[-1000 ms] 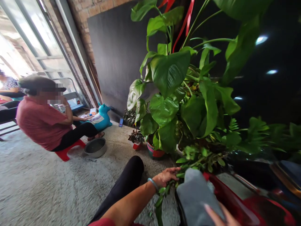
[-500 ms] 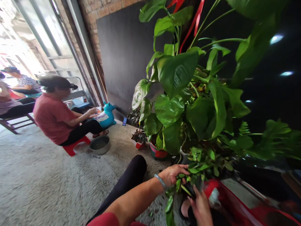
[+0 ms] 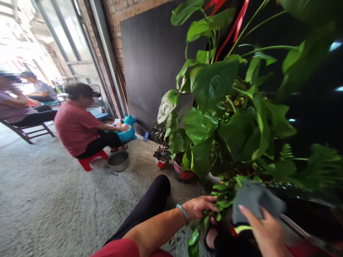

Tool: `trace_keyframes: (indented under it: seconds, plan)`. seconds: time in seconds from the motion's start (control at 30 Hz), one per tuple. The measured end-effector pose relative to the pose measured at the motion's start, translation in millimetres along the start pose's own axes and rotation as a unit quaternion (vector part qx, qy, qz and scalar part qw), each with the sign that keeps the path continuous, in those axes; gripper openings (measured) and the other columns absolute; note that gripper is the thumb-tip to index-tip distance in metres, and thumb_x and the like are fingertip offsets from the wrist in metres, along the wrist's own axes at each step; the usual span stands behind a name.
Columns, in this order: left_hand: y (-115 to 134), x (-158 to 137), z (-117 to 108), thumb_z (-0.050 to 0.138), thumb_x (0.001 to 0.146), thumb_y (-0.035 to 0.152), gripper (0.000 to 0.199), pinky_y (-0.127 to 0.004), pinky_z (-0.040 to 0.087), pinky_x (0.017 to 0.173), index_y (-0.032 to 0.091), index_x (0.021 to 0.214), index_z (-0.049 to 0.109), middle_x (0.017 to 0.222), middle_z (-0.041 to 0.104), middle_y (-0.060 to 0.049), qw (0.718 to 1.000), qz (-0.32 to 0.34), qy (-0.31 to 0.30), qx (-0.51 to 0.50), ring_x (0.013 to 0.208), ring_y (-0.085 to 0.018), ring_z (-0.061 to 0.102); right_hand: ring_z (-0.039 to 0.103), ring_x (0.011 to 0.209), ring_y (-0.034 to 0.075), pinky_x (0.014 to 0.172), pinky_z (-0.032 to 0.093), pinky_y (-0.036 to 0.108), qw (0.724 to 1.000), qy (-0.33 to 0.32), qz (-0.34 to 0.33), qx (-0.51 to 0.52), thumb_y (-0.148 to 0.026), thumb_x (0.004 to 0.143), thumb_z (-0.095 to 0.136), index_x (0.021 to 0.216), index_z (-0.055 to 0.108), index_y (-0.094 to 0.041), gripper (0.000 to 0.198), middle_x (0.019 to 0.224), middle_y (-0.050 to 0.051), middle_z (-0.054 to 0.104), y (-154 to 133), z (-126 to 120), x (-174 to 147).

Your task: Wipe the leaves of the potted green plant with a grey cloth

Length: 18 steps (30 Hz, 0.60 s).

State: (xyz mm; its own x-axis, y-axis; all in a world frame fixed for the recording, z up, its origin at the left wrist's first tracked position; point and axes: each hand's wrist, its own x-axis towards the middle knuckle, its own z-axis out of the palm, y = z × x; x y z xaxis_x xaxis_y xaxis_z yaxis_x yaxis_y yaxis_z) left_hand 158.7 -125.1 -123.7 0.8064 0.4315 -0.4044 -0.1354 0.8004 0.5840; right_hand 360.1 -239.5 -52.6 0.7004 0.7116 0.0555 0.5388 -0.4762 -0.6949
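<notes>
Left hand (image 3: 199, 207) has a loose grip: its fingers curl softly round a bunch of small leafy stems (image 3: 223, 194), and the thumb lies on top of them. A blue-green bangle (image 3: 183, 212) sits on that wrist. Just to the right of it, the right hand (image 3: 264, 233) is open and flat, with its fingers pointing up, pressing on a grey cloth (image 3: 255, 201). I cannot tell if it holds the cloth or only pushes on it. The cloth lies right beside the little stems, over something dark and shiny with a bit of red below it; that part is too blurry to make out. Above both hands stands a big plant (image 3: 214, 117) with wide green leaves, and its leaves hang close over the stems. Its red pot (image 3: 183, 174) is a little up and to the left of the left hand. Beside that is a small dark plant in a red pot (image 3: 162, 159). Far off to the left, a person in a red shirt (image 3: 77, 126) sits on a low red stool (image 3: 89, 162), with a metal bowl (image 3: 118, 160) on the floor and a blue toy animal (image 3: 128, 130) near them.
</notes>
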Motion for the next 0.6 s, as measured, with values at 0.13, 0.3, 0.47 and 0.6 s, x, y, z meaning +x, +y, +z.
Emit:
trace_keyframes:
  seconds: [0.13, 0.3, 0.47, 0.6]
  plan:
    - [-2, -2, -11, 0.075, 0.055, 0.002, 0.055, -0.028, 0.05, 0.064, 0.017, 0.108, 0.07, 0.094, 0.071, -0.005, 1.0, 0.001, 0.021, 0.002, 0.074, -0.017, 0.067, 0.06, 0.118, 0.047, 0.101, 0.046, 0.058, 0.99, 0.011, -0.134, -0.039, -0.072, 0.073, 0.044, 0.117, 0.073, -0.008, 0.083, 0.123, 0.029, 0.064, -37, 62, -15]
    - [-4, 1, -16, 0.079, 0.054, 0.005, 0.053, -0.029, 0.051, 0.068, 0.016, 0.105, 0.07, 0.094, 0.07, -0.004, 1.0, 0.02, -0.024, 0.003, 0.075, -0.017, 0.066, 0.053, 0.129, 0.05, 0.105, 0.044, 0.061, 0.987, 0.024, -0.155, 0.027, -0.077, 0.063, 0.057, 0.131, 0.062, -0.004, 0.1, 0.141, 0.032, 0.054, -14, 77, -15]
    - [-5, 4, -20, 0.085, 0.048, 0.003, 0.063, -0.031, 0.051, 0.075, 0.016, 0.108, 0.07, 0.094, 0.07, -0.004, 0.998, 0.022, -0.05, 0.007, 0.077, -0.018, 0.067, 0.068, 0.098, 0.042, 0.088, 0.053, 0.056, 0.996, -0.015, -0.08, 0.043, -0.061, 0.07, 0.051, 0.116, 0.069, -0.017, 0.067, 0.103, 0.02, 0.072, 1, 49, 25]
    - [-3, 5, -25, 0.089, 0.055, 0.015, 0.063, -0.036, 0.051, 0.077, 0.02, 0.115, 0.068, 0.097, 0.07, -0.004, 0.997, -0.009, -0.067, -0.033, 0.08, -0.021, 0.069, 0.068, 0.082, 0.041, 0.077, 0.053, 0.056, 0.997, 0.003, -0.059, -0.045, -0.057, 0.082, 0.04, 0.129, 0.067, -0.015, 0.069, 0.096, 0.021, 0.073, -21, 32, 27]
